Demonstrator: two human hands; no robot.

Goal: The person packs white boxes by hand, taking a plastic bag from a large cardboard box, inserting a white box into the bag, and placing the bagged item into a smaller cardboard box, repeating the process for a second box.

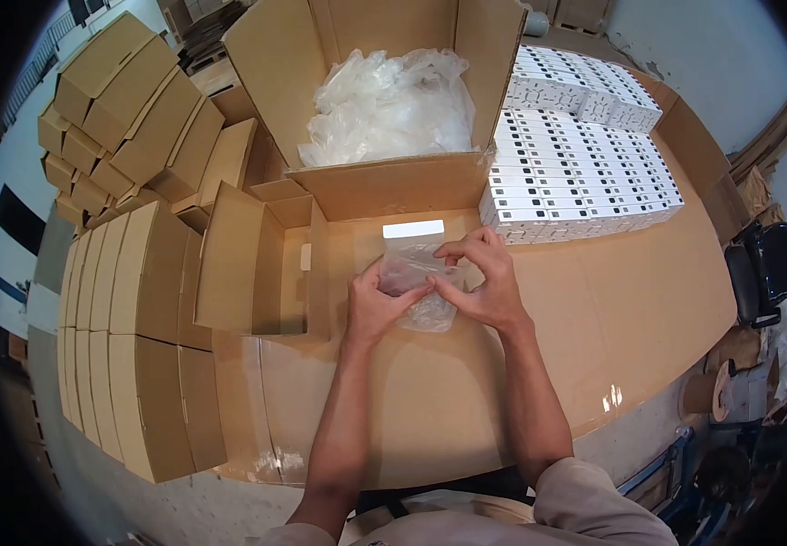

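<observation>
A clear plastic bag (431, 315) is between my two hands over the cardboard-covered table. At its far end a white box (413, 231) shows, its lower part behind the film and my fingers. My left hand (377, 298) is closed on the bag from the left, thumb pointing inward. From the right, my right hand (486, 280) grips the film with thumb and bent fingers, the two thumb tips close together. The near end of the bag hangs crumpled below my thumbs.
Behind my hands stands a large carton (402, 187) of loose plastic bags (393, 105). An open cardboard box (307, 305) is at left, beside stacked brown boxes (134, 273). Rows of white boxes (584, 173) fill the back right. A black chair (765, 268) stands beyond the table's right edge.
</observation>
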